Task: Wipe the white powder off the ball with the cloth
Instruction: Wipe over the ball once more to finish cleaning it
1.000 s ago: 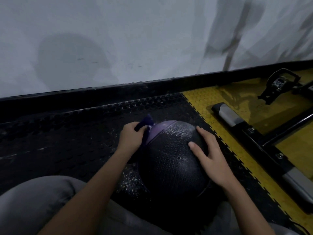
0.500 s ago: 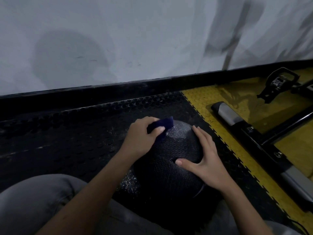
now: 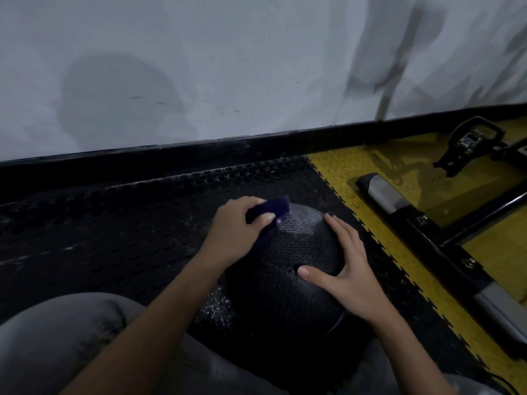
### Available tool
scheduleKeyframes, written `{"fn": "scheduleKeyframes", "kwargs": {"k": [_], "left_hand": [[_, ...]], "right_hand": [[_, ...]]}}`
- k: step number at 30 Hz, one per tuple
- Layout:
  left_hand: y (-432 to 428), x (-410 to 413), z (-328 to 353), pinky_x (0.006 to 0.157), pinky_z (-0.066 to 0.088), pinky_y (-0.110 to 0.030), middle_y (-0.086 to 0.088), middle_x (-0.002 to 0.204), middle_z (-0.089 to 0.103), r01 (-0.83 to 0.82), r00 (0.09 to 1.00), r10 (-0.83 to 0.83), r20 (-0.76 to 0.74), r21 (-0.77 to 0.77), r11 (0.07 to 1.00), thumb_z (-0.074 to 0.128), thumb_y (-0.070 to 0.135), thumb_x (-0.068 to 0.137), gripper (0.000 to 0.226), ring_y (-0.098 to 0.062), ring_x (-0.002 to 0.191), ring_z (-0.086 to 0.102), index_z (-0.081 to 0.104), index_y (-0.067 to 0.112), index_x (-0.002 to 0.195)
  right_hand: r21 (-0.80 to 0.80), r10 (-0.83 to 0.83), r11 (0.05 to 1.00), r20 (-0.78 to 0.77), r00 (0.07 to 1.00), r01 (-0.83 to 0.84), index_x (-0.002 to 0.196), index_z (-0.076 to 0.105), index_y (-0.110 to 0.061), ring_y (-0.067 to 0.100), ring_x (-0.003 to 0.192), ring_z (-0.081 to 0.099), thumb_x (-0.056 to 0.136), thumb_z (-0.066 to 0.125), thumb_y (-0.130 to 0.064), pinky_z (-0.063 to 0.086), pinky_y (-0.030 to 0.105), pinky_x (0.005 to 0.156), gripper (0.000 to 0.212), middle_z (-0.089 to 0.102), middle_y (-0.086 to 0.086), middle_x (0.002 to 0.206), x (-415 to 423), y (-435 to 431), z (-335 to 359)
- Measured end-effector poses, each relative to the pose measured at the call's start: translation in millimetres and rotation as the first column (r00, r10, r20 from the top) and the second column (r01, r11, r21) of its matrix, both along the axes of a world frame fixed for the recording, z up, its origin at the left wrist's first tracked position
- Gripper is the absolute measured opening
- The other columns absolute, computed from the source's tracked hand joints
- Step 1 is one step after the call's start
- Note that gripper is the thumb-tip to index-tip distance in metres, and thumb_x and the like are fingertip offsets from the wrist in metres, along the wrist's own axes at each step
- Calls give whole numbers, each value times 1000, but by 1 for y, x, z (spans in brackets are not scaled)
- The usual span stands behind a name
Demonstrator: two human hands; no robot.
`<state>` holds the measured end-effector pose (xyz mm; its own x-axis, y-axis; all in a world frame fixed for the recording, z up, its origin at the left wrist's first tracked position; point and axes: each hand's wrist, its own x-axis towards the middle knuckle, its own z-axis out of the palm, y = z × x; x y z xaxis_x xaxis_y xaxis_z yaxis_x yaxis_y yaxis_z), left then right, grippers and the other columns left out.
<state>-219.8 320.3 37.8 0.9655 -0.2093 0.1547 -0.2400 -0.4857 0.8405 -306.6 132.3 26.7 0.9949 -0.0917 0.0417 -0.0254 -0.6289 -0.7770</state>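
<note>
A large black textured ball (image 3: pixel 285 280) sits on the floor between my knees. White powder (image 3: pixel 299 225) dusts its upper far side. My left hand (image 3: pixel 233 232) grips a dark blue cloth (image 3: pixel 271 213) and presses it against the ball's top left, beside the powder patch. My right hand (image 3: pixel 345 269) lies flat on the ball's right side, fingers straight and thumb stretched across toward the middle.
Black studded rubber matting (image 3: pixel 114 238) covers the floor, with white flecks (image 3: pixel 216 309) beside the ball. To the right lie yellow tiles (image 3: pixel 385 155) and a black machine frame (image 3: pixel 427 232) with a pedal (image 3: pixel 470 138). A white wall (image 3: pixel 228 67) stands close ahead.
My left hand with the cloth came from the ball's left flank up onto its top, then slid slightly left. My right thumb moved inward across the ball. The purple panel rolled out of sight.
</note>
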Motion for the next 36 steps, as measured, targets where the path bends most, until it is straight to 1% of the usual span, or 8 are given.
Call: {"fn": "scheduleKeyframes", "kwargs": {"k": [5,12,19,21,25,31,33,36], "left_hand": [[14,21,-16,71,45,-30,1,87,70,-178,956,156,-247,-69,982,58,17,90,13,-18,84,64,70,21,93],[0,-2,2,80,41,-22,9,93,63,24,1000,-24,-1,-46,999,65,20,86,18,-9,90,57,68,17,103],[14,20,-11,68,47,-27,6,80,68,-209,944,172,-282,-107,972,60,18,89,14,-15,79,64,71,16,98],[11,10,-6,70,45,-25,9,80,67,-169,964,139,-228,-119,978,62,18,88,11,-13,82,64,71,19,94],[-4,-13,9,80,38,-20,7,95,64,-1,999,0,32,24,1000,64,20,86,19,-9,91,56,69,19,104],[15,11,-6,71,42,-24,6,87,67,-201,956,183,-229,-59,978,60,20,89,14,-14,89,63,70,20,99],[12,4,-1,74,41,-22,5,89,67,-181,966,162,-202,-79,980,62,19,88,13,-13,89,62,70,19,99],[1,-17,6,78,35,-17,8,94,63,-69,998,69,-9,-32,997,66,19,85,18,-9,91,56,69,18,103]], "right_hand": [[-1,-19,1000,28,999,19,137,29,-47,1,135,17,46,61,-84,19,27,105,104,23,-20,144,3,6,-1],[-6,-23,1000,21,1000,23,140,32,-39,2,134,19,46,63,-79,20,27,105,106,25,-19,143,6,5,1],[15,-38,999,37,999,37,136,33,-43,1,133,20,45,65,-80,20,25,104,104,27,-20,140,8,8,-1],[24,-43,999,32,999,42,136,34,-43,1,133,21,45,66,-78,22,26,103,102,27,-21,140,8,7,0],[44,-51,998,18,999,51,136,34,-42,3,134,22,44,65,-79,24,28,104,104,27,-23,138,7,4,1],[37,-58,998,21,998,57,136,33,-43,5,134,22,42,61,-86,24,32,108,107,26,-22,138,8,6,0],[49,-72,996,23,997,71,135,35,-43,5,134,23,43,64,-81,24,32,108,103,28,-22,137,10,7,0],[61,-87,994,27,996,85,134,35,-43,5,133,24,46,65,-76,25,31,108,99,29,-21,136,10,5,0]]}}
